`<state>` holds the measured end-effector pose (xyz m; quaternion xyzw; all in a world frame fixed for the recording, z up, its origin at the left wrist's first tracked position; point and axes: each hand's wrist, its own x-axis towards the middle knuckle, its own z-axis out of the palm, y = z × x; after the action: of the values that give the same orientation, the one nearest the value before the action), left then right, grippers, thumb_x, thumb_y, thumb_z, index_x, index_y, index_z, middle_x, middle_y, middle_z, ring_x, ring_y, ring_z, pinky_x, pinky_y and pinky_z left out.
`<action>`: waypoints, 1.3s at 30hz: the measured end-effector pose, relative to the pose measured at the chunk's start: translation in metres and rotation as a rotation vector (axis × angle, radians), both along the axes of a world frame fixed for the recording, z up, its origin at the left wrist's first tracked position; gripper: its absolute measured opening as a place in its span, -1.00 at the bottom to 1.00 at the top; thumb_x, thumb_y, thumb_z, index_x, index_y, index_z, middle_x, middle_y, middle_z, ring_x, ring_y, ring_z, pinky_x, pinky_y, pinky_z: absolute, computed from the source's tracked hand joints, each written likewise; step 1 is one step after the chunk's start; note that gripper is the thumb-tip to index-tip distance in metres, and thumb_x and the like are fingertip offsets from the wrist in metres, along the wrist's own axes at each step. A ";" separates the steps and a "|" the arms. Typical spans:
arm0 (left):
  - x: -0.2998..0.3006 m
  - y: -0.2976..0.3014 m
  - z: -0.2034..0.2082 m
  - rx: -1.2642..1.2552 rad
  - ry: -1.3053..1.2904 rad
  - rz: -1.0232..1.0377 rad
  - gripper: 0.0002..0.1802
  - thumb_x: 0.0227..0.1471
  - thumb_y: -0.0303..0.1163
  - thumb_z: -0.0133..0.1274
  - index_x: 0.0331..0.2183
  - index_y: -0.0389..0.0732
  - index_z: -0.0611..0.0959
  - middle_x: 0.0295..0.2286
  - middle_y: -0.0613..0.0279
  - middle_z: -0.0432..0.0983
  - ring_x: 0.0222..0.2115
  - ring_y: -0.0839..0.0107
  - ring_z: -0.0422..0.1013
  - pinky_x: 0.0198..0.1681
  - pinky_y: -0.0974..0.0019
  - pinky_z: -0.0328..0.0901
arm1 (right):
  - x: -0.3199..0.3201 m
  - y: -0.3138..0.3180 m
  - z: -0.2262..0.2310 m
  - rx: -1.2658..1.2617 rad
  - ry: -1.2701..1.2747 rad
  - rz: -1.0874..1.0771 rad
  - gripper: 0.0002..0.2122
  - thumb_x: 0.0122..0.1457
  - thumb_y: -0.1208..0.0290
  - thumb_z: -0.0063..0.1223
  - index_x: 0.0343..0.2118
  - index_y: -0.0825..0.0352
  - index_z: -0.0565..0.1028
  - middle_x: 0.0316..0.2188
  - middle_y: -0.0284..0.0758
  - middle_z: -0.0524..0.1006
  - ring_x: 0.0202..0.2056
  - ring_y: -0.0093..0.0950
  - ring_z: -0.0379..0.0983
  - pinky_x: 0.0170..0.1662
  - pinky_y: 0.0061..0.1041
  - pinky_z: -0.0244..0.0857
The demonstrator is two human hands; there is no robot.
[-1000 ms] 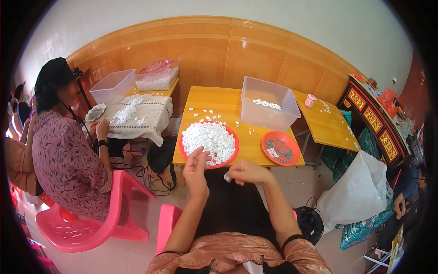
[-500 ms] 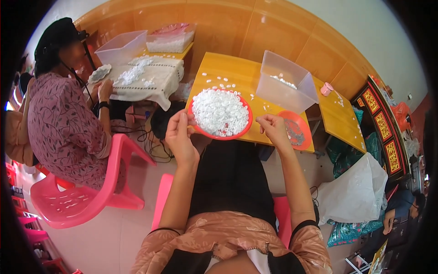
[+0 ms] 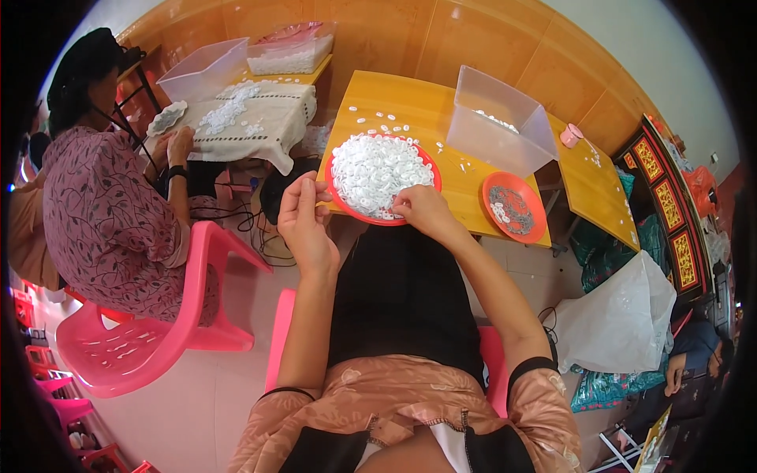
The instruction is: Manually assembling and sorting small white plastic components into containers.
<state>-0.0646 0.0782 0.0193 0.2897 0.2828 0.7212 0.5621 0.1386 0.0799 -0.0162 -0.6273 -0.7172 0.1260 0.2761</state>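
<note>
A red bowl (image 3: 430,167) heaped with small white plastic pieces (image 3: 378,169) sits at the near edge of the yellow table (image 3: 398,94). My right hand (image 3: 430,211) reaches over the bowl's near right side, its thumb and fingertips pinched among the pieces. Whether a piece is between them is hard to see. Beside the bowl's left rim, my left hand (image 3: 307,225) is raised with thumb and fingers together; what they hold is too small to make out. To the right, an orange-red dish (image 3: 539,213) contains small grey metal-looking bits and a few white pieces.
A clear plastic bin (image 3: 505,138) stands behind the dish. Loose white pieces (image 3: 382,118) are scattered on the table. At left, another person (image 3: 118,205) sits on a pink chair (image 3: 197,292) by a cloth-covered table (image 3: 276,118). A white sack (image 3: 615,319) lies at the right.
My right hand has moved left from beside the dish to the bowl's near side, uncovering the dish. My left hand stays by the bowl's left rim. The view has shifted slightly.
</note>
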 end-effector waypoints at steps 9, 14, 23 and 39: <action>0.001 0.001 -0.004 0.027 0.026 -0.038 -0.82 0.09 -0.38 -0.04 -0.27 -0.25 0.54 -0.45 0.35 0.49 -0.50 0.68 0.34 -0.49 0.65 0.17 | -0.023 0.020 -0.003 -0.203 -0.302 -0.170 -0.77 -0.21 0.32 0.21 -0.54 0.41 0.54 -0.54 -0.02 0.52 -0.40 -0.15 0.50 -0.36 -0.27 0.38; 0.003 0.003 -0.007 0.022 0.063 -0.070 -0.81 0.08 -0.39 -0.04 -0.27 -0.26 0.53 -0.45 0.34 0.49 -0.50 0.68 0.34 -0.49 0.65 0.16 | -0.020 0.029 -0.011 -0.302 -0.227 -0.217 -0.79 -0.18 0.42 0.08 -0.46 0.43 0.54 -0.46 0.01 0.52 -0.34 -0.12 0.49 -0.30 -0.25 0.37; 0.011 0.006 -0.016 -0.011 0.104 -0.140 -0.82 0.07 -0.40 -0.02 -0.30 -0.30 0.55 -0.46 0.29 0.49 -0.53 0.69 0.31 -0.51 0.63 0.14 | -0.016 0.023 -0.017 -0.214 -0.212 -0.212 -0.83 -0.22 0.26 0.14 -0.66 0.27 0.56 -0.61 -0.18 0.53 -0.48 -0.24 0.48 -0.41 -0.33 0.34; 0.039 0.000 -0.054 -0.068 0.421 -0.475 -0.75 0.08 -0.33 -0.02 -0.26 -0.31 0.56 -0.47 0.29 0.50 -0.55 0.62 0.39 -0.50 0.62 0.22 | -0.034 -0.037 0.009 0.265 0.498 -0.106 -0.87 -0.02 0.42 0.06 -0.53 0.38 0.44 -0.52 -0.19 0.46 -0.40 -0.21 0.42 -0.37 -0.33 0.29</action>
<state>-0.0260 0.0786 -0.0342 0.4716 0.3410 0.4842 0.6533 0.1043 0.0428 -0.0071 -0.5720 -0.6037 0.1667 0.5297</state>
